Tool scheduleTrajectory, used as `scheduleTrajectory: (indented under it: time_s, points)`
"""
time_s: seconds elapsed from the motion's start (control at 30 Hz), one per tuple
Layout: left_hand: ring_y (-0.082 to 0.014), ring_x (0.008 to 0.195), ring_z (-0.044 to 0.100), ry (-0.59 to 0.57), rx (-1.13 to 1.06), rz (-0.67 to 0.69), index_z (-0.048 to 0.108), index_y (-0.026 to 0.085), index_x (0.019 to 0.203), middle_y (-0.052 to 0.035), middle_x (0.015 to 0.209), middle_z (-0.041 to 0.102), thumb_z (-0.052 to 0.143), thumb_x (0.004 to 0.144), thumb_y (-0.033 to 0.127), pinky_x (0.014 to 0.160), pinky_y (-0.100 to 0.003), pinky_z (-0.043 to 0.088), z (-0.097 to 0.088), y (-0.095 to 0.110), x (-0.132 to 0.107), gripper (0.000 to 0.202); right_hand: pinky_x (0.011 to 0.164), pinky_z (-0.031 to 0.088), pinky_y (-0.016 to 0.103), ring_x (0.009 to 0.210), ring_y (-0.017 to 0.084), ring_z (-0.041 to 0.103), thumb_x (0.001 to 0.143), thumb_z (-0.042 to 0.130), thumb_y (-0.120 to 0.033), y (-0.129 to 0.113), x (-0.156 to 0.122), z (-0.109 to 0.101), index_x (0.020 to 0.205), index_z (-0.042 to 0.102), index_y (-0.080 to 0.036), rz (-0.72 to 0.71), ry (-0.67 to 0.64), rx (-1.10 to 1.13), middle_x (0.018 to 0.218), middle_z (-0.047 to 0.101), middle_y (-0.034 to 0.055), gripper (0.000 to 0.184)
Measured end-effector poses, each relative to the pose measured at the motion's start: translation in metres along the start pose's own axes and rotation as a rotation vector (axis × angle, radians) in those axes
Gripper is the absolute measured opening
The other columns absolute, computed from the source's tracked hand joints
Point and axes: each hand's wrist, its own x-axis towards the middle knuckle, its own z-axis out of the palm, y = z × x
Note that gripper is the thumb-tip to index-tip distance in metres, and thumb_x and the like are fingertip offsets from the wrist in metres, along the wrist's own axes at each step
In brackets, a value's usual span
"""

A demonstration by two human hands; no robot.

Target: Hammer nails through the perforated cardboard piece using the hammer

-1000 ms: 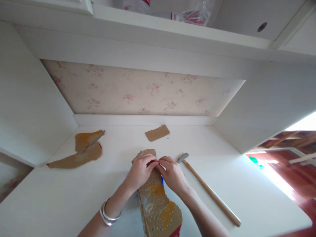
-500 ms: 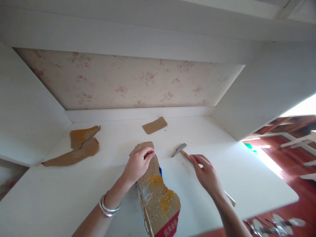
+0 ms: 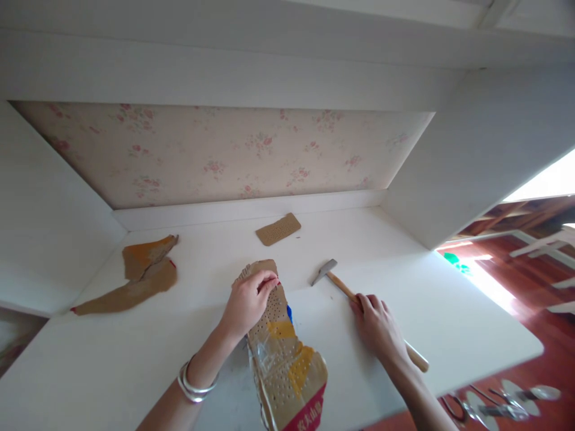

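Note:
My left hand point(image 3: 251, 299) rests on a long strip of cardboard point(image 3: 285, 365), its thumb and forefinger pinched together near the strip's right edge. A tiny red spot shows at the fingertips; what they hold is too small to make out. Many small holes, orange tape and a red printed band mark the strip. Something blue point(image 3: 290, 313) peeks out from under its right side. To the right, my right hand point(image 3: 380, 326) is closed over the wooden handle of a hammer point(image 3: 341, 285). The hammer lies on the white desk point(image 3: 211, 359), its metal head pointing away from me.
A small perforated cardboard piece point(image 3: 278, 229) lies toward the back. Torn cardboard scraps point(image 3: 148, 272) are on the left. White side panels and a flowered back wall point(image 3: 233, 155) enclose the desk. Beyond its right edge are a reddish floor point(image 3: 530, 353) and metal-legged items.
My right hand has gone from lightly pinching the hammer's handle to covering it with the fingers. My left hand keeps its place on the cardboard. The view has shifted slightly.

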Motion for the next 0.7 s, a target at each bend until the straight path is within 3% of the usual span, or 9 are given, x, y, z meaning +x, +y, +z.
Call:
scheduleTrajectory:
  time_s: [0.13, 0.2, 0.4, 0.57, 0.7]
  points:
    - [-0.0162, 0.076, 0.07, 0.008, 0.001, -0.002, 0.065, 0.026, 0.091, 0.0004, 0.085, 0.074, 0.052, 0.095, 0.034, 0.074, -0.026, 0.054, 0.0, -0.001, 0.0, 0.016, 0.059, 0.044, 0.034, 0.075, 0.025, 0.065, 0.098, 0.04, -0.039, -0.009, 0.001, -0.005, 0.104, 0.062, -0.024, 0.013, -0.037, 0.043, 0.105, 0.065, 0.011, 0.027]
    - [-0.0161, 0.076, 0.07, 0.003, 0.001, -0.002, 0.065, 0.026, 0.091, 0.0005, 0.084, 0.074, 0.052, 0.095, 0.034, 0.073, -0.026, 0.054, 0.0, -0.001, 0.0, 0.016, 0.056, 0.042, 0.032, 0.069, 0.023, 0.065, 0.099, 0.035, -0.04, -0.014, 0.002, -0.006, 0.103, 0.061, -0.022, 0.033, -0.045, 0.092, 0.103, 0.066, 0.0114, 0.031]
    - [-0.0162, 0.075, 0.07, -0.009, -0.007, 0.009, 0.065, 0.025, 0.09, 0.0004, 0.083, 0.074, 0.051, 0.096, 0.033, 0.071, -0.026, 0.054, -0.001, 0.001, 0.0, 0.018, 0.052, 0.045, 0.028, 0.056, 0.018, 0.062, 0.101, 0.018, -0.044, -0.039, 0.006, -0.015, 0.083, 0.06, -0.023, 0.074, -0.071, 0.35, 0.063, 0.062, 0.0009, 0.05]
    - [-0.0167, 0.077, 0.07, -0.013, -0.005, 0.006, 0.065, 0.025, 0.091, -0.0004, 0.086, 0.074, 0.052, 0.095, 0.032, 0.072, -0.027, 0.054, -0.001, 0.002, -0.001, 0.015, 0.039, 0.033, 0.019, 0.047, 0.011, 0.048, 0.093, 0.037, -0.061, -0.077, -0.003, -0.048, 0.089, 0.059, -0.022, 0.275, -0.213, 0.964, 0.062, 0.049, -0.0053, 0.045]
    - [-0.0165, 0.078, 0.07, -0.014, 0.011, 0.012, 0.065, 0.025, 0.091, 0.0002, 0.088, 0.074, 0.053, 0.095, 0.031, 0.073, -0.028, 0.054, 0.0, 0.003, -0.001, 0.014, 0.039, 0.028, 0.017, 0.048, 0.008, 0.04, 0.089, 0.046, -0.063, -0.1, -0.013, -0.07, 0.088, 0.057, -0.023, 0.234, -0.314, 1.093, 0.063, 0.042, -0.0074, 0.041]
